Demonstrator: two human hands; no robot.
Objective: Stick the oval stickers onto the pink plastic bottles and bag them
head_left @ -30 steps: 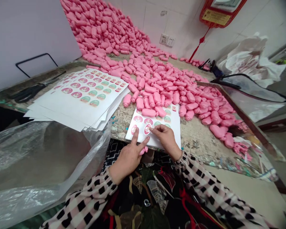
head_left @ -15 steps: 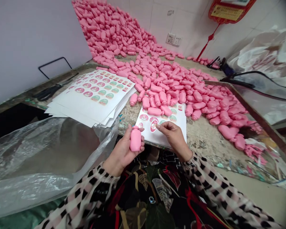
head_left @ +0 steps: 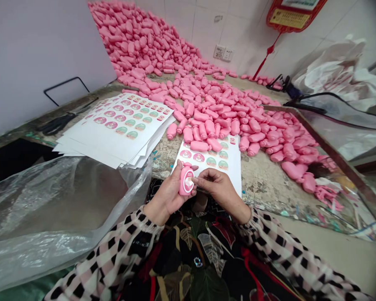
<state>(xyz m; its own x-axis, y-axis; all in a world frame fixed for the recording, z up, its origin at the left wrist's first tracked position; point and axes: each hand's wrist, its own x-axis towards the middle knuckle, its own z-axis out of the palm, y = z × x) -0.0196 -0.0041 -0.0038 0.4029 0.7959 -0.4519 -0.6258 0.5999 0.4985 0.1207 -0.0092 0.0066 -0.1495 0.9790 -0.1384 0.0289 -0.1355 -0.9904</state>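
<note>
My left hand (head_left: 166, 196) is wrapped round a small pink bottle (head_left: 186, 180), held upright over my lap at the table's front edge. A round sticker sits on the bottle's face. My right hand (head_left: 217, 184) pinches at that sticker, its fingertips pressed on the bottle. Just beyond my hands lies a white sticker sheet (head_left: 232, 163) with a few round pink and green stickers left on it. A big heap of the same pink bottles (head_left: 225, 117) covers the table behind the sheet.
A stack of full sticker sheets (head_left: 119, 133) lies at the left on the worn table (head_left: 263, 179). Black scissors (head_left: 54, 123) lie further left. A large clear plastic bag (head_left: 50, 209) hangs open at my left. Crumpled bags and black cables (head_left: 319, 100) sit right.
My left hand lifted the pink bottle off the sheet. My right hand peeled a sticker from the sheet and brought it onto the bottle's face.
</note>
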